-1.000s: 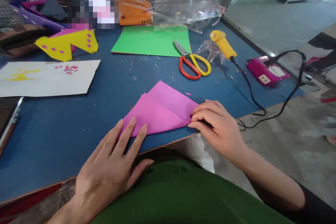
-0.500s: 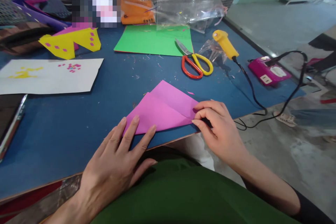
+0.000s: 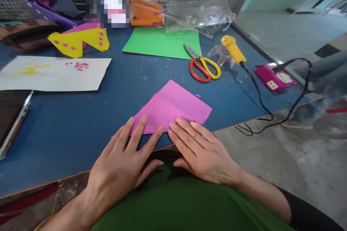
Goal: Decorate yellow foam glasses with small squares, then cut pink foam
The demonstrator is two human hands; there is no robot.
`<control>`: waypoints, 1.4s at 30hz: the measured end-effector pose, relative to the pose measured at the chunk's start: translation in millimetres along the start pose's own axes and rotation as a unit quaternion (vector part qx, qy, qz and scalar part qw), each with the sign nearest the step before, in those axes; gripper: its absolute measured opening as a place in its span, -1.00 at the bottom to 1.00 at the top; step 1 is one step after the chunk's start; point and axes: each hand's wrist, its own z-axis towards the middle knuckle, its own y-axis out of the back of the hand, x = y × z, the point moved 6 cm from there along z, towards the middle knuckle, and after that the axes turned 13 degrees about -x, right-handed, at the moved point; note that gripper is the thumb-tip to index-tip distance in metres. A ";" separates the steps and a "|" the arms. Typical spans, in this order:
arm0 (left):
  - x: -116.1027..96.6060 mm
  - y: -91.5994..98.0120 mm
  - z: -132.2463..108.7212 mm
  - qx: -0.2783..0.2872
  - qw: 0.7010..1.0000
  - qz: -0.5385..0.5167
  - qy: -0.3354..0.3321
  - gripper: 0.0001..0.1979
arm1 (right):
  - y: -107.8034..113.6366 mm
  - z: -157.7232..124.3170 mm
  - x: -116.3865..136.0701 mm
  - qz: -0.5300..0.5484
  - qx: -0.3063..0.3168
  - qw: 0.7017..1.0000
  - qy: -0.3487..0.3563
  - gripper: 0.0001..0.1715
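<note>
A folded pink sheet of craft paper (image 3: 173, 103) lies at the front edge of the blue table, its folded edge towards me. My left hand (image 3: 124, 151) rests with spread fingertips on the left part of the sheet. Flat on the fold, right of the middle, lie the outstretched fingers of my right hand (image 3: 202, 149). Both thumbs hang free near the table edge, and neither hand grips anything. Beyond the sheet are scissors (image 3: 200, 69) with one red and one yellow handle, their blades over a green sheet (image 3: 159, 43).
A yellow glue gun (image 3: 233, 48) is plugged by its black cord into a magenta socket box (image 3: 275, 77) on the right. White paper (image 3: 81, 81) with yellow and pink bits lies left, below a yellow cut-out with pink dots (image 3: 81, 41). Clear plastic bags (image 3: 200, 16) lie at the back.
My right hand has let go of the sheet's right corner and moved left, now flat on the fold beside my left hand. My left hand stays on the paper. The view has shifted slightly.
</note>
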 end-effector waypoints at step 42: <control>-27.1 1.0 20.2 -0.005 0.997 -0.062 -0.045 -0.26 | 1.9 -19.1 -5.4 -0.017 0.005 0.995 -0.100 -0.33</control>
